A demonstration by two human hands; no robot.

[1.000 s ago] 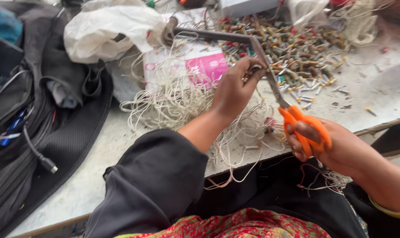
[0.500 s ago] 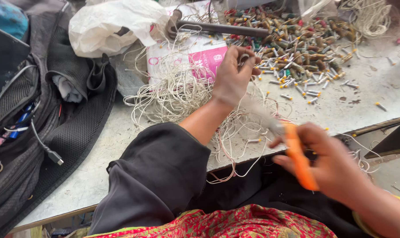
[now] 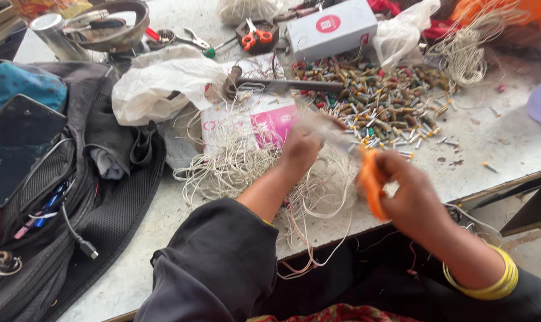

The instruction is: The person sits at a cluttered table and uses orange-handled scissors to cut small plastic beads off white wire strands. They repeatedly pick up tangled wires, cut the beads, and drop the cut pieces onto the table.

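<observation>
My right hand (image 3: 410,194) grips the orange handles of a pair of scissors (image 3: 369,182), whose blurred blades point up and left toward my left hand (image 3: 303,146). My left hand is closed, fingers pinched on something small that motion blur hides, just above a tangle of thin white wires (image 3: 240,164). A heap of small coloured cylindrical parts with wire leads (image 3: 378,98) lies on the white table just beyond both hands. A pink and white packet (image 3: 264,119) sits under the wires.
A dark backpack (image 3: 49,179) with a phone and cables fills the left side. A crumpled white plastic bag (image 3: 157,80), a long metal tool (image 3: 288,84), a grey box (image 3: 333,27), small orange-handled scissors (image 3: 255,39), pliers and a metal bowl (image 3: 112,24) stand farther back.
The view has shifted, showing more of the far table. My right hand with the scissors moved up and left, closer to my left hand, which stays over the wires.
</observation>
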